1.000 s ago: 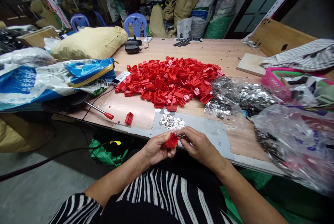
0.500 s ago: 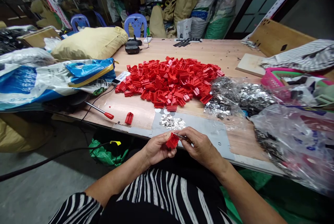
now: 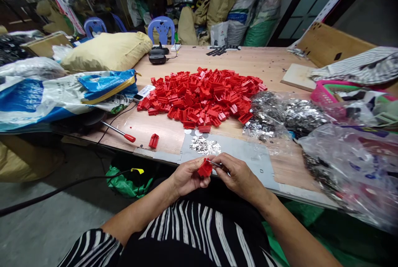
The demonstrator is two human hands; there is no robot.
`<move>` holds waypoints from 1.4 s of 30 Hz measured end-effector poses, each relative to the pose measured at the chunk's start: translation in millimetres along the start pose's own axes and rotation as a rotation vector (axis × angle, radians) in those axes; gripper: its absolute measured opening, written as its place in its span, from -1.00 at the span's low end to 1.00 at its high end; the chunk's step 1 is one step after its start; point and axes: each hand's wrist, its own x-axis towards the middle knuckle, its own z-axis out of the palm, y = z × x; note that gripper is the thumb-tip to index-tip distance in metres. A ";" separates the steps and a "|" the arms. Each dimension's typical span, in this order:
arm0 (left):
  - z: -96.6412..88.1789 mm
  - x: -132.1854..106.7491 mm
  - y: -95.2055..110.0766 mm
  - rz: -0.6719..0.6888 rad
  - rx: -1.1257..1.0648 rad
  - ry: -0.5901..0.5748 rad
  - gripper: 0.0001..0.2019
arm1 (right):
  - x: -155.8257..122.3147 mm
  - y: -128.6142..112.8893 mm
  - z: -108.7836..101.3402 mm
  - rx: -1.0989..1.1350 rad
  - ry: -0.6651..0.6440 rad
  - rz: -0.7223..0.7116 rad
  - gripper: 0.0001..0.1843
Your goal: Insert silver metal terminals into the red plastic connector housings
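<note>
A small red plastic housing [image 3: 205, 168] is gripped between the thumb and fingers of my left hand [image 3: 189, 175], just off the table's front edge. My right hand [image 3: 238, 173] is closed on a thin metal tool, perhaps tweezers [image 3: 217, 164], whose tip touches the upper right of the housing. Most of that tool is hidden by my fingers. Beyond my hands, a little heap of flat silvery metal pieces [image 3: 205, 145] lies on a grey sheet [image 3: 248, 157]. A single red housing [image 3: 153, 141] rests to the left.
A large pile of red housings [image 3: 202, 97] covers the table's middle. To its right are clear plastic bags of metal pieces [image 3: 270, 111] and a pink basket [image 3: 325, 93]. A red-tipped rod [image 3: 129, 137], a blue-white sack [image 3: 62, 93] and a tan sack [image 3: 108, 51] are at left.
The tool and my right hand have shifted very slightly at the housing. My left hand keeps its place, and the things on the table are unmoved.
</note>
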 end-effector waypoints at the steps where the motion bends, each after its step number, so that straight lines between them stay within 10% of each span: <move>1: -0.2 -0.1 0.1 -0.004 0.002 0.000 -0.65 | 0.4 0.0 -1.0 0.008 -0.008 0.009 -0.80; 30: -2.2 -1.5 1.4 0.008 0.073 -0.051 -0.45 | 10.8 16.2 5.7 0.572 -0.104 0.333 -0.79; 42: 4.7 0.1 1.8 0.098 0.160 0.059 -0.59 | 5.6 21.0 13.4 0.370 -0.036 0.379 -0.78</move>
